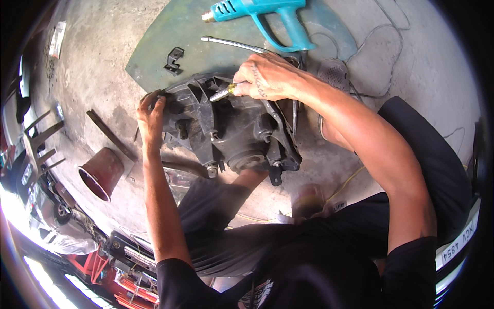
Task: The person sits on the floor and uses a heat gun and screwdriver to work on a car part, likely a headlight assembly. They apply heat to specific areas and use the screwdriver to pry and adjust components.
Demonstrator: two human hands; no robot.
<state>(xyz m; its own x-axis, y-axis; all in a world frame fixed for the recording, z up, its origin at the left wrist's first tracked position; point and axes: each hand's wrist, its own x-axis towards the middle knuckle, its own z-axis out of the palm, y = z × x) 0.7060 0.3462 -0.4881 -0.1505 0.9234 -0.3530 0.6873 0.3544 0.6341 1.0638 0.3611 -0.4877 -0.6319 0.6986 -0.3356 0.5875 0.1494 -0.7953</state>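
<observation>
A black plastic vehicle headlamp housing (234, 126), its ribbed back side facing up, lies in front of me. My left hand (151, 114) grips its left edge, fingers curled over the rim. Above the housing's upper middle, my right hand (267, 76) is closed around a short hand tool (222, 94) with a silver end and a yellow part by my fingers. The tool's silver end points down-left at a raised rib of the housing; I cannot tell if it touches. The rest of the tool is hidden in my palm.
A teal heat gun (280, 18) lies on a greenish glass-like sheet (154, 56), with a black bracket (175, 61) and a long metal bar (231, 43). A reddish-brown bucket (103, 172) lies tipped at left near a dark flat bar (110, 135). A cord (396, 56) trails at right.
</observation>
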